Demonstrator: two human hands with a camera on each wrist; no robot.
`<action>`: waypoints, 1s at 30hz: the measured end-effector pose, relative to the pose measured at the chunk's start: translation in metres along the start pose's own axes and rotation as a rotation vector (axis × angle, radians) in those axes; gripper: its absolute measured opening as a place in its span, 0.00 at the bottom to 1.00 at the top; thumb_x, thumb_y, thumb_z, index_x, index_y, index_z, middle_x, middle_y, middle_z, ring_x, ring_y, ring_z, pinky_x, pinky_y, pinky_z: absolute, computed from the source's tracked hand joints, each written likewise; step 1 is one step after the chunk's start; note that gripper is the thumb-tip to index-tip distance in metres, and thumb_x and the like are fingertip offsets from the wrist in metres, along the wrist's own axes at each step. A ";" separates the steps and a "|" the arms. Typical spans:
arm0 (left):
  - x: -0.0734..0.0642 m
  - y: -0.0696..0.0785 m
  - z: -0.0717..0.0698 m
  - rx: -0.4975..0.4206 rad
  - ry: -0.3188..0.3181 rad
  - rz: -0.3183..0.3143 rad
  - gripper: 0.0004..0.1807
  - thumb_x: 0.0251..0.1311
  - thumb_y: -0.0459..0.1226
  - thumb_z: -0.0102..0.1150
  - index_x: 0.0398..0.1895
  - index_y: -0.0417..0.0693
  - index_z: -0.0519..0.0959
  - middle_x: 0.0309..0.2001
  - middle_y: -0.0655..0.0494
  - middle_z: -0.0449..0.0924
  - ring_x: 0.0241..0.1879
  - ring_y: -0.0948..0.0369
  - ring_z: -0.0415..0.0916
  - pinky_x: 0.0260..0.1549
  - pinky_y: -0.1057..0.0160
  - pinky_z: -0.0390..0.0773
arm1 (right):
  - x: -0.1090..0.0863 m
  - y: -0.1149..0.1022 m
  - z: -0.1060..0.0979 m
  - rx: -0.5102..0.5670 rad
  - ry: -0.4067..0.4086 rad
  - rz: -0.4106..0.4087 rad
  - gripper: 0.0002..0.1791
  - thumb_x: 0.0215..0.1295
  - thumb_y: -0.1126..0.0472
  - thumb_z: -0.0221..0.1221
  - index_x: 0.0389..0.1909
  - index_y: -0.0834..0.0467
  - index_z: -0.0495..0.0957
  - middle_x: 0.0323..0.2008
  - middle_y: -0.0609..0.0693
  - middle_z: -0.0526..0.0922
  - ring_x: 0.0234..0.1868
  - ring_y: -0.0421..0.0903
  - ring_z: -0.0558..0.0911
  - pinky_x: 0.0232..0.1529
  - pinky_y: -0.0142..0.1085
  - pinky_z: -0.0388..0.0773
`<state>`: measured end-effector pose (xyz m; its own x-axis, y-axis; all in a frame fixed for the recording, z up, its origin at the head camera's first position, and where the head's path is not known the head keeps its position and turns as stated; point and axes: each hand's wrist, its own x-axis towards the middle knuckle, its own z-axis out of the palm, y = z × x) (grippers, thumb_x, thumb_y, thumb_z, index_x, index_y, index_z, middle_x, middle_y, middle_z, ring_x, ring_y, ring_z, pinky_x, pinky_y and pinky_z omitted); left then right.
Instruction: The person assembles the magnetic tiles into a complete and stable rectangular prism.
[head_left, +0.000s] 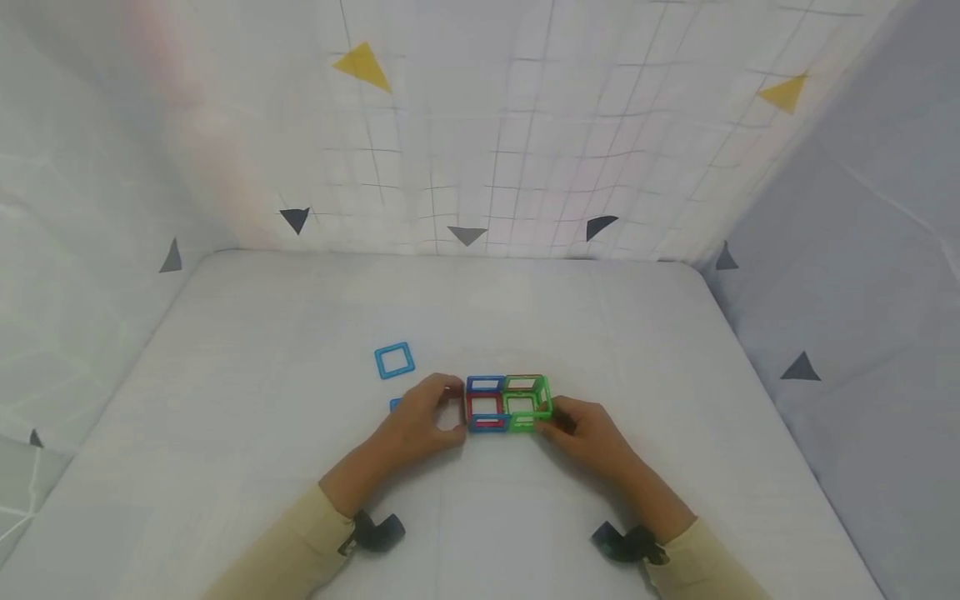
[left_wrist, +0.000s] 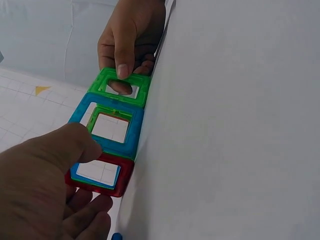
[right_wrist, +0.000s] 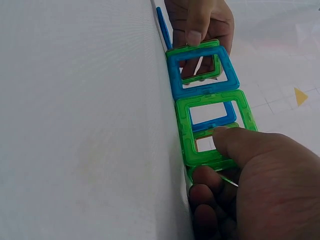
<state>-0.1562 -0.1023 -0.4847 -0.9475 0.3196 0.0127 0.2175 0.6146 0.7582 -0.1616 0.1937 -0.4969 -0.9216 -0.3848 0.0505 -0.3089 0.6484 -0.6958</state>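
A small open-topped box of magnetic tiles (head_left: 489, 426) stands on the white table, built of square frames. Blue and red tiles form its left part, green ones its right part. My left hand (head_left: 415, 423) holds the left end, its thumb (left_wrist: 85, 145) on the front side and its fingers curled behind the end. At the opposite end my right hand (head_left: 594, 432) grips the green tiles (right_wrist: 184, 132). Its thumb lies over the front green frame; the other fingers curl at the end wall. Parts of the end walls are hidden by the hands.
A loose blue square tile (head_left: 378, 364) lies flat beyond my left hand. Another blue piece (head_left: 394, 404) is mostly covered by that hand. White cloth walls (head_left: 465, 167) with grid lines and triangles enclose the table (head_left: 300, 317) at the back and sides.
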 end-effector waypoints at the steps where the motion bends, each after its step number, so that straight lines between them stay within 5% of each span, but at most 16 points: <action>1: 0.001 0.000 0.000 -0.001 0.003 0.001 0.34 0.50 0.41 0.73 0.62 0.51 0.72 0.59 0.60 0.77 0.61 0.64 0.74 0.61 0.63 0.75 | 0.000 0.001 0.000 -0.002 0.001 -0.006 0.10 0.64 0.52 0.67 0.32 0.50 0.76 0.22 0.40 0.72 0.26 0.39 0.71 0.25 0.30 0.70; 30: 0.008 -0.009 -0.004 -0.019 -0.047 0.006 0.32 0.54 0.43 0.72 0.62 0.51 0.72 0.57 0.61 0.77 0.60 0.63 0.73 0.62 0.61 0.74 | 0.002 0.008 0.005 -0.040 0.018 -0.031 0.10 0.64 0.51 0.66 0.31 0.49 0.75 0.22 0.39 0.71 0.27 0.38 0.70 0.26 0.30 0.69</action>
<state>-0.1668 -0.1076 -0.4887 -0.9340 0.3569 -0.0128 0.2184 0.5990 0.7704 -0.1643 0.1951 -0.5062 -0.9153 -0.3938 0.0849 -0.3465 0.6620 -0.6646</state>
